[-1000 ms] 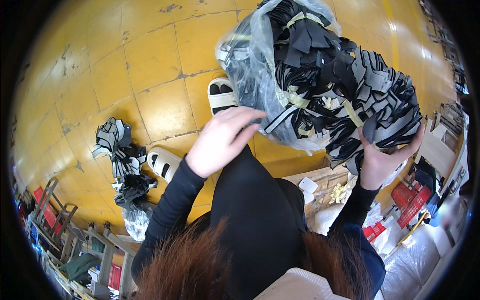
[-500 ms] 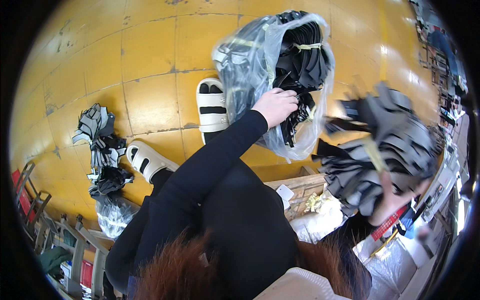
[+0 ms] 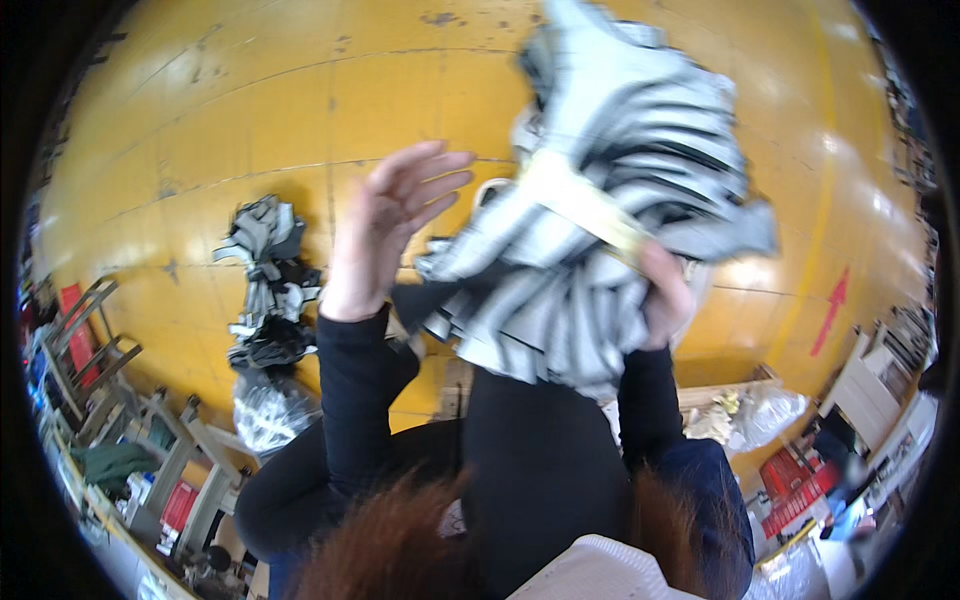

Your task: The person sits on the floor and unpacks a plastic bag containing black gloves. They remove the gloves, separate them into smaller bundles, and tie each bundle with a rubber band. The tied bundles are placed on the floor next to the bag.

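A thick bundle of grey-and-black flat cut pieces [image 3: 660, 150], tied round with a pale yellow band [image 3: 575, 200], hangs in front of me above my lap and is blurred by motion. My right hand [image 3: 667, 300] grips it at its lower right, beside the band. To the left of the bundle, my left hand [image 3: 400, 205] is raised, empty, its fingers spread and turned toward the pieces. The bundle hides most of the filled plastic bag on the floor and most of my sandals.
On the yellow floor [image 3: 430, 80] at left lie more bundled grey and black pieces [image 3: 265, 245], with a clear plastic bag [image 3: 270, 410] below them. Metal stool frames [image 3: 105, 350] stand at far left. A wooden-edged box [image 3: 725, 392] holds scraps at right, and a red arrow [image 3: 832, 310] marks the floor.
My right hand has swung the bundle from the far right to the front of me, over the bag. My left hand has left the bag's contents, moved left and opened.
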The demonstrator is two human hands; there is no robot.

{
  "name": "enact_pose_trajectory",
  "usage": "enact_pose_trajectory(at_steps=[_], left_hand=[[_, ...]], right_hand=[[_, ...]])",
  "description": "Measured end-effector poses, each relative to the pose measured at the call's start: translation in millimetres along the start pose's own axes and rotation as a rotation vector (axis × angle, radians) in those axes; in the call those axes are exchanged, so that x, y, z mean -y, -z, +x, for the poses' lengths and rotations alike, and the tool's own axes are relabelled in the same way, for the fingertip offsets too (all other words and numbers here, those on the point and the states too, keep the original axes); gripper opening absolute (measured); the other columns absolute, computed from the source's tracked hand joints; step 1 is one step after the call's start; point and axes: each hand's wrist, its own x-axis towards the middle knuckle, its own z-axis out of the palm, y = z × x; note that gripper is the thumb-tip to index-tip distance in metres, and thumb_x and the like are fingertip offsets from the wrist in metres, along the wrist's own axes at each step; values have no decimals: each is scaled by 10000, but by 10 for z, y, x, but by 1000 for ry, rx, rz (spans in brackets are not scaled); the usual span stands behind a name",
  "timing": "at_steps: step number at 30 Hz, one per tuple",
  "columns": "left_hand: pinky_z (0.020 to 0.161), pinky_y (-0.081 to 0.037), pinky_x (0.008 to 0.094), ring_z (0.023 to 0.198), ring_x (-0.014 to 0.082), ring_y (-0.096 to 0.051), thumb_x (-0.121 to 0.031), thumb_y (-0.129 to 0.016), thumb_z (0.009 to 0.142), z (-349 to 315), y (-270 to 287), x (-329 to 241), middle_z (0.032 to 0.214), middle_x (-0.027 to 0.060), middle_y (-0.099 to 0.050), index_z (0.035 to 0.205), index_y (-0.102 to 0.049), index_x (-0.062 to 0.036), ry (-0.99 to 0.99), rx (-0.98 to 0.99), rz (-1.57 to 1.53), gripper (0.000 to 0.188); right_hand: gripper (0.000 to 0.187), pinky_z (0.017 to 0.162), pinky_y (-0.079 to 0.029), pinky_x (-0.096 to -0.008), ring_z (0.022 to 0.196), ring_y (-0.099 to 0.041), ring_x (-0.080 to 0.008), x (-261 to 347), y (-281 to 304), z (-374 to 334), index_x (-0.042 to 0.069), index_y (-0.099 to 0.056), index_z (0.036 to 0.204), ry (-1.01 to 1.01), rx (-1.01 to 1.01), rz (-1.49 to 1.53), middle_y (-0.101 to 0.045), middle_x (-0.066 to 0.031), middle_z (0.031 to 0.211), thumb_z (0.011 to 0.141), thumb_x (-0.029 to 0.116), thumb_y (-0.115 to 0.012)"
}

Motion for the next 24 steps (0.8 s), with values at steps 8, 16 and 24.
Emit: enact_pose_trajectory(at_steps=[8, 16, 24], left_hand=[[954, -473, 397, 1117, 300, -634, -230, -598, 944, 27, 1458, 816, 1113, 190, -687, 1220, -611, 8, 295, -367, 875, 365], [944, -479, 374, 1086, 340, -645, -207, -634, 899, -405, 2096, 1349, 1136, 223, -673, 1174, -666, -13, 161, -713, 1053, 338], [944, -447, 393, 1076, 328, -562, -123, -805, 726, -249, 1421, 1414, 1125, 147, -575, 1009, -655, -56, -105, -664, 1279, 327]], right_hand=[[622, 929, -478, -331, 1068, -620, -249, -2016, -297, 761, 15, -411, 1407, -469, 503, -803, -623, -165, 1175, 886, 213, -687], [304, 906, -492, -396, 1034, -629, -346, -1917, 125, 648, 48, -623, 1178, 119, 825, -1162, -663, -173, 1089, 898, 165, -640], [299, 864, -506, -401, 975, -641, -346, -2132, -261, 866, 50, -621, 1178, 250, 861, -1310, -680, -147, 1056, 897, 152, -635]])
